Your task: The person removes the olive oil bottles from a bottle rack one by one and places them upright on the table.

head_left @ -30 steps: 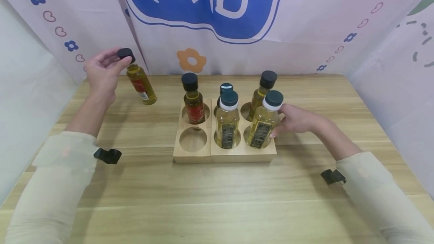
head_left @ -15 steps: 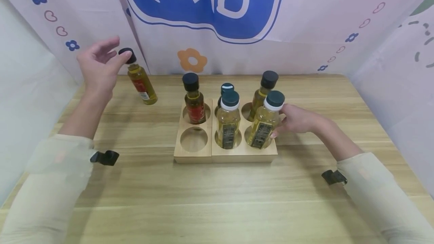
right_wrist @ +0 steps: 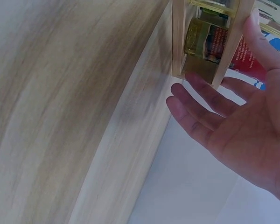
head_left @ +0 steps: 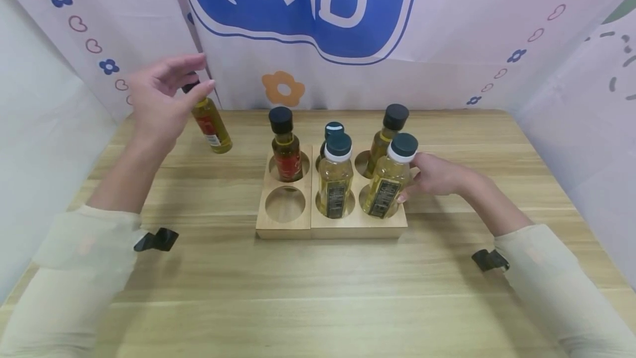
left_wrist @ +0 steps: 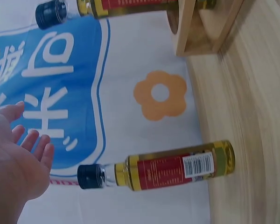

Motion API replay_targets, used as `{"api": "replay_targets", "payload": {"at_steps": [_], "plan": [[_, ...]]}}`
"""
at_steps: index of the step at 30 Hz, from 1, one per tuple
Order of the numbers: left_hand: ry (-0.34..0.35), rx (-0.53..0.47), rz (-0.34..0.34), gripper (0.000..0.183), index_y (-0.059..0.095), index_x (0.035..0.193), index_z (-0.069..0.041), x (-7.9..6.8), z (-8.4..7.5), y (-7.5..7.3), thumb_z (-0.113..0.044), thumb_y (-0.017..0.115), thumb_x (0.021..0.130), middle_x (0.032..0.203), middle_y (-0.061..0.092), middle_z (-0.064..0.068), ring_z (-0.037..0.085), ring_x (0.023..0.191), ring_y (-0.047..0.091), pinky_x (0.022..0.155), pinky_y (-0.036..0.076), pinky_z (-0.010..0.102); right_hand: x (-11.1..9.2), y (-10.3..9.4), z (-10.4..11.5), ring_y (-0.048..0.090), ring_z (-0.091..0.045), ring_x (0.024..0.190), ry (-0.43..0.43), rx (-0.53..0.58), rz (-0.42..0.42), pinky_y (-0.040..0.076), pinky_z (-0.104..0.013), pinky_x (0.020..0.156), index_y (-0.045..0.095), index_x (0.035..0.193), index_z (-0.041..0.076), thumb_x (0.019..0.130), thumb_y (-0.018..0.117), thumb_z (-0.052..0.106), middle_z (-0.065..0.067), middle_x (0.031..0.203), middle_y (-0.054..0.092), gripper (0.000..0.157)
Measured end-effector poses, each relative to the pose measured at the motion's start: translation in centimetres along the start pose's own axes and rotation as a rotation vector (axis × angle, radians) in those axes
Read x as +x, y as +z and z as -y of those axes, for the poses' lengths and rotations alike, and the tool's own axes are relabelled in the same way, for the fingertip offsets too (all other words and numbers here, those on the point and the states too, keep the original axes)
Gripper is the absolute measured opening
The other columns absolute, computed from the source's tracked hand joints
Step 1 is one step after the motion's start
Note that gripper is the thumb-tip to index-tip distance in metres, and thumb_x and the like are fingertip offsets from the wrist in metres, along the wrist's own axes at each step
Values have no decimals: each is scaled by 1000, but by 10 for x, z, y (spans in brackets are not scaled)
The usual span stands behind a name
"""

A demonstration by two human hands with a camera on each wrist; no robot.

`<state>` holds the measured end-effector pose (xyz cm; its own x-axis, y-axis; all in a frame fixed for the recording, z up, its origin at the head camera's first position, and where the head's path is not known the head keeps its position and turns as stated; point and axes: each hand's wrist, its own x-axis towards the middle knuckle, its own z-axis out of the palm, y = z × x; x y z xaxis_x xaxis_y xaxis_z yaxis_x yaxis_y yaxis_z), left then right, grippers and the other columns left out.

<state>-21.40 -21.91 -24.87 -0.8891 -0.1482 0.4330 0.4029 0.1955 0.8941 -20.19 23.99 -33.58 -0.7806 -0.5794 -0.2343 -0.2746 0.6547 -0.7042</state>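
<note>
In the head view, my left hand [head_left: 161,98] is beside the black cap of an oil bottle [head_left: 212,126] with a red label. This bottle stands on the table, left of a wooden bottle rack [head_left: 283,231]. The left wrist view shows the oil bottle [left_wrist: 168,170] apart from my hand [left_wrist: 18,161], whose fingers hold nothing. My right hand [head_left: 434,174] holds the rack's right end. In the right wrist view, its thumb lies on the rack's top board [right_wrist: 235,39], index finger at the back edge, other fingers loosely bent below.
The rack holds two clear bottles with green caps [head_left: 335,181] [head_left: 385,181] in front. Behind are two black-capped bottles [head_left: 286,153] [head_left: 379,145] and a partly hidden dark-capped one [head_left: 334,127]. The front left hole [head_left: 285,204] has no bottle. A printed cloth [head_left: 447,26] hangs behind the table.
My left hand has let go of the oil bottle's cap, drawn back a little, then shifted right in front of it. The bottle stays standing. The right hand has kept its place.
</note>
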Motion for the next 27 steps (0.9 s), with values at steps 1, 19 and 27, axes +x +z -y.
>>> {"api": "replay_targets", "payload": {"at_steps": [1,19,27], "plan": [[1,3,17,36,75,120,-7,-1,-1,2,3,82,86,126,73,5,14,114,68,112,48,28,0,0,0,51,-49,134,3,0,-1,54,-59,102,52,142,-6,77,91,13,-28,141,57,78],[3,-71,323,38,69,127,0,-27,1,33,5,76,90,124,73,8,17,111,69,98,55,21,0,0,1,50,-50,135,3,-14,1,53,-62,102,51,143,-6,78,91,14,-29,143,56,79],[19,-33,451,42,66,131,1,-33,7,45,4,77,90,127,73,7,17,109,69,99,55,24,0,-1,1,51,-50,134,4,-21,-2,53,-62,102,50,143,-6,78,91,14,-30,142,56,79]]}}
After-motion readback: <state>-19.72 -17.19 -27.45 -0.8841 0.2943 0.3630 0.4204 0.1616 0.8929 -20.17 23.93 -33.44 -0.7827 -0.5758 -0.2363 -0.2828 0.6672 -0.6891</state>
